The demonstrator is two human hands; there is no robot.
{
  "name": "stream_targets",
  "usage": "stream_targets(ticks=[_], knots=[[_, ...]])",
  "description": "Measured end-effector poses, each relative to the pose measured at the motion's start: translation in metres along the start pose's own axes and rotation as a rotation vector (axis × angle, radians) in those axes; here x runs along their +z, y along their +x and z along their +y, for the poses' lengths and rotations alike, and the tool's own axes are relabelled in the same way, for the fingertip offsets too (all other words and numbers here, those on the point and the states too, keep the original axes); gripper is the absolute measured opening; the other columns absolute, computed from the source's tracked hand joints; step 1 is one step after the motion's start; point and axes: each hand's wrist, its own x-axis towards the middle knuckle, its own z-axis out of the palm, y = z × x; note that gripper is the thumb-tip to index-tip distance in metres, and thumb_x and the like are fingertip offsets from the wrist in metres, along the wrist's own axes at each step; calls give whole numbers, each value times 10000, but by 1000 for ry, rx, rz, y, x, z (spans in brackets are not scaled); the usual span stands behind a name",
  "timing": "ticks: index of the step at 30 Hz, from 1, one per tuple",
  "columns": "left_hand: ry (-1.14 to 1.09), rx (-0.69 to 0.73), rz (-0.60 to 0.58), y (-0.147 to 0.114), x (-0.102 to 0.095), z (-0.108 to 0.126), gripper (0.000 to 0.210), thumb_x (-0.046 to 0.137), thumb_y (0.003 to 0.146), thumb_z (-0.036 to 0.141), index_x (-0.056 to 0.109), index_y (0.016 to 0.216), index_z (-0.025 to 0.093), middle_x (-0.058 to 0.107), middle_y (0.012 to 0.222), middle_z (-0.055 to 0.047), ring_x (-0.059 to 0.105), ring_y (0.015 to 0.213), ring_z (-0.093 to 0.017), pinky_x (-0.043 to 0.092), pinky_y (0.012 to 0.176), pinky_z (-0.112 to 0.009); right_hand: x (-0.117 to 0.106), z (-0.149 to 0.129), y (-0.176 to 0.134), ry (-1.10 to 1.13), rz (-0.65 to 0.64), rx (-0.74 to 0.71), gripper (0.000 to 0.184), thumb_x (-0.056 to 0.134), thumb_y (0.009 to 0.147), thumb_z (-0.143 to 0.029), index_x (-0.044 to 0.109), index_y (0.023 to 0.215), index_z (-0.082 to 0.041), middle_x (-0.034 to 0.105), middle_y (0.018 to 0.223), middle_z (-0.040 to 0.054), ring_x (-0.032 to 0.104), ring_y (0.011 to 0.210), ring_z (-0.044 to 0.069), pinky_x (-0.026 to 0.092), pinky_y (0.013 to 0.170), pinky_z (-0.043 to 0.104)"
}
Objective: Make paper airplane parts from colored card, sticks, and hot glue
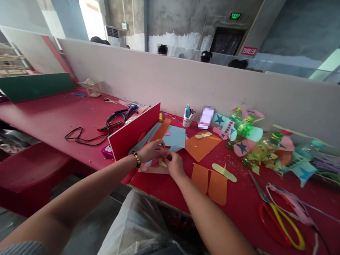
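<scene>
My left hand (151, 151), with a beaded bracelet on its wrist, has its fingers bent in a pinch over the table's front edge. Fingertip to fingertip with it, my right hand (175, 165) is also closed. Something small and pinkish shows between them, too small to name. Beneath and behind the hands lie a light blue paper sheet (177, 136) and an orange paper strip (161, 130). Just right of my right hand are two orange paper cutouts (218, 188) with rounded ends. A pale yellow-green paper strip (224, 172) with rounded ends lies behind them.
Scissors (268, 200) and a pink glue gun (299, 209) with its cable lie at right. Behind stand decorated plastic bottles (265, 149), a phone (206, 118) and a pen cup (187, 122). A red divider board (135, 131) rises at left; a white partition (127, 70) runs behind.
</scene>
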Motion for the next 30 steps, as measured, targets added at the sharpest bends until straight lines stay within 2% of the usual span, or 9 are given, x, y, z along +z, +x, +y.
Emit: stream_targets(ticks=[6, 10, 13, 17, 20, 23, 25, 27, 30], knots=[[377, 13, 80, -20, 14, -3, 485, 625, 725, 253, 448, 1176, 227, 644, 872, -15, 598, 742, -156, 410, 637, -227, -13, 7, -8, 31, 34, 84, 134, 576, 696, -159, 587, 813, -222, 601, 677, -11, 559, 626, 153, 439, 580, 247], [595, 10, 139, -35, 21, -11, 349, 534, 784, 190, 536, 1129, 238, 642, 1091, -57, 582, 1026, -202, 429, 869, -289, -26, 14, -17, 26, 18, 106, 131, 578, 693, -152, 599, 794, -234, 606, 676, -19, 566, 640, 152, 435, 583, 245], [654, 22, 134, -37, 16, -16, 312, 475, 785, 140, 628, 1042, 229, 637, 1158, -55, 575, 1074, -207, 423, 911, -288, -34, 15, -25, 5, 21, 132, 61, 588, 715, -198, 575, 763, -233, 583, 640, -30, 550, 600, 146, 413, 554, 245], [700, -57, 139, -36, 6, -17, 325, 393, 877, 288, 674, 1028, 223, 687, 1072, -73, 638, 970, -254, 472, 815, -330, -60, 10, -37, -59, 30, 127, 149, 642, 722, -298, 588, 841, -228, 625, 716, -2, 571, 635, 167, 414, 570, 268], [702, -42, 114, -42, 5, -21, 349, 402, 858, 290, 665, 1079, 224, 667, 1137, -72, 626, 1020, -256, 478, 852, -343, -117, 18, -48, -206, 143, -24, 222, 610, 774, -368, 622, 948, -231, 672, 902, 45, 602, 723, 185, 447, 639, 291], [677, 9, 105, -55, 8, -31, 372, 427, 834, 282, 639, 1138, 247, 615, 1237, -39, 570, 1135, -228, 439, 968, -345, -202, 55, -62, -468, 328, -99, 235, 467, 870, -324, 672, 892, -212, 686, 971, 82, 598, 912, 224, 445, 828, 343], [685, 17, 125, -64, 11, -39, 367, 401, 869, 336, 648, 1126, 249, 606, 1251, -28, 531, 1188, -229, 409, 1018, -364, -258, 91, -72, -717, 348, 31, 290, 426, 874, -292, 696, 912, -193, 664, 1111, 108, 540, 1063, 271, 405, 920, 414], [699, 21, 152, -72, 16, -45, 386, 386, 890, 391, 647, 1134, 246, 600, 1260, -27, 493, 1231, -232, 378, 1055, -380, -298, 127, -81, -861, 220, 272, 331, 400, 879, -300, 705, 958, -197, 592, 1267, 101, 461, 1184, 306, 386, 946, 474], [721, 29, 182, -80, 21, -49, 403, 374, 905, 420, 631, 1167, 253, 584, 1281, -14, 457, 1268, -223, 360, 1079, -375, -324, 165, -88, -853, 128, 358, 330, 431, 866, -341, 713, 983, -216, 551, 1332, 62, 419, 1236, 331, 368, 968, 523]])
